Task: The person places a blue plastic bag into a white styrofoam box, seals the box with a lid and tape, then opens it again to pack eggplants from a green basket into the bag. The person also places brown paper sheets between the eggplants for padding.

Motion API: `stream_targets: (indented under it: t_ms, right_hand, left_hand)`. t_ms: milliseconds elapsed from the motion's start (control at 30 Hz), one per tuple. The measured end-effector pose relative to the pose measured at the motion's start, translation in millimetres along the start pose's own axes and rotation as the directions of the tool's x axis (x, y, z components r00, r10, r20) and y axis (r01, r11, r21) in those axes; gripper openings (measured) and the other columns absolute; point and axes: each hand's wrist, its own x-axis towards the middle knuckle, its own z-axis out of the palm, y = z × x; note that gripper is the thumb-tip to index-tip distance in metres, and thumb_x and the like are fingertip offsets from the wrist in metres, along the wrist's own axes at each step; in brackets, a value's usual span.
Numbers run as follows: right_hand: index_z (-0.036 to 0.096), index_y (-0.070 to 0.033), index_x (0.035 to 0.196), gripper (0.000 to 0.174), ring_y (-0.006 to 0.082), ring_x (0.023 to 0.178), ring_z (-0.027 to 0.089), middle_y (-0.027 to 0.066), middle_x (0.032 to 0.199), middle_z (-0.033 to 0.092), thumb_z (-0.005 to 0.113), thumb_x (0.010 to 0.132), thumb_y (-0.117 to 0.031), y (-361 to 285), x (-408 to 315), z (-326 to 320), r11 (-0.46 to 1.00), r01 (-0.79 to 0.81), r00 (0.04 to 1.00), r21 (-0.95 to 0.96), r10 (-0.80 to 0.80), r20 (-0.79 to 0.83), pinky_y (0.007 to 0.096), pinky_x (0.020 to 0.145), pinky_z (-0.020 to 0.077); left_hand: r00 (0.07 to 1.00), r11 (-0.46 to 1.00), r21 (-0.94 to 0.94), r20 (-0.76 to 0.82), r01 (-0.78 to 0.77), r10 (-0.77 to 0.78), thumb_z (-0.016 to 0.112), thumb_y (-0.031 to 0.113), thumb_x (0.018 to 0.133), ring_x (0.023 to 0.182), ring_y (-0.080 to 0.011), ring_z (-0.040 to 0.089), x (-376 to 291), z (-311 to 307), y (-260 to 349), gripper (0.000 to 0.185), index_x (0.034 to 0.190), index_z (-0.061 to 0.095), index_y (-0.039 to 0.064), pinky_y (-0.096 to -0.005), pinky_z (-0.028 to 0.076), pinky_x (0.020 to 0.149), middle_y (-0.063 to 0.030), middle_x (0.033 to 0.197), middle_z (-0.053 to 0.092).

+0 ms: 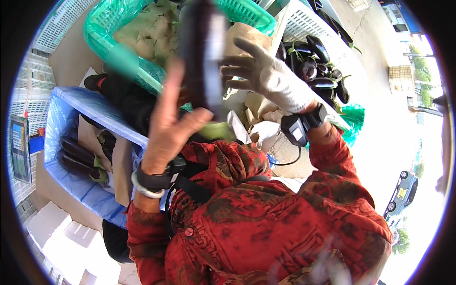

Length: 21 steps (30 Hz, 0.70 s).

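A large dark eggplant (203, 57), blurred, stands lengthwise between my two hands. My bare left hand (171, 121) is at its lower left, fingers pointing up and thumb close to its lower end; whether it grips the eggplant is unclear. On the other side, my right hand (263, 71) wears a whitish glove, its fingers spread and their tips beside the eggplant's right edge. Several eggplants (322, 82) lie heaped in a white plastic crate (313, 21). More eggplants (76, 153) lie with brown paper in a blue-lined crate (96, 103) at left.
A crate with green plastic lining (107, 39) holds brown paper (149, 32) beyond my hands. Crumpled paper (263, 124) lies below my right hand. At the left edge are a scale's panel (20, 149) and stacked crates (32, 78). A car (402, 192) stands far right.
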Motion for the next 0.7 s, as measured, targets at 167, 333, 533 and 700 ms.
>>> stream_targets:
  t_ms: [167,333,533,700]
  right_hand:
    - [0.052,-0.002,0.125,0.074,0.0164,0.095,0.058,0.0038,0.106,0.061,0.083,0.06,-0.016,1,-13,-29,0.89,-0.139,0.955,-0.435,0.004,-0.297,0.0303,0.09,0.0458]
    - [0.051,-0.003,0.127,0.089,0.028,0.103,0.06,0.0146,0.108,0.063,0.088,0.047,-0.019,135,-84,-94,0.514,-0.456,0.885,-0.726,0.173,-0.433,0.0343,0.093,0.0467]
    - [0.054,-0.005,0.121,0.081,0.0329,0.103,0.062,0.0181,0.11,0.064,0.088,0.051,-0.028,237,-107,-115,0.366,-0.727,0.684,-0.58,0.316,-0.657,0.0391,0.09,0.0494]
    - [0.066,-0.002,0.11,0.038,0.0261,0.088,0.069,0.0165,0.096,0.07,0.073,0.078,-0.022,131,-69,-77,0.529,-0.456,0.857,-0.716,0.045,-0.513,0.0347,0.081,0.0532]
  left_hand:
    - [0.987,0.98,0.185,0.157,-0.072,0.043,0.07,0.015,0.085,0.127,-0.0251,0.047,1,2,-18,0.054,0.135,0.051,0.004,-0.0349,0.035,0.107,-0.0145,0.135,0.051]
    - [0.937,0.944,-0.021,-0.116,0.329,-0.33,0.061,0.012,0.094,0.113,-0.0175,0.055,-6,-30,-40,0.044,0.135,0.049,0.006,-0.0304,0.044,0.097,-0.0154,0.124,0.057]
    - [0.996,0.873,0.488,-0.081,0.007,0.037,0.065,0.008,0.085,0.122,-0.028,0.051,13,-18,-57,0.052,0.134,0.05,0.005,-0.0358,0.038,0.105,-0.0145,0.131,0.055]
    - [0.998,0.749,0.66,0.024,-0.059,0.058,0.069,0.028,0.082,0.131,-0.042,0.037,44,-7,-77,0.083,0.149,0.025,0.005,-0.0475,0.029,0.11,-0.0275,0.139,0.042]
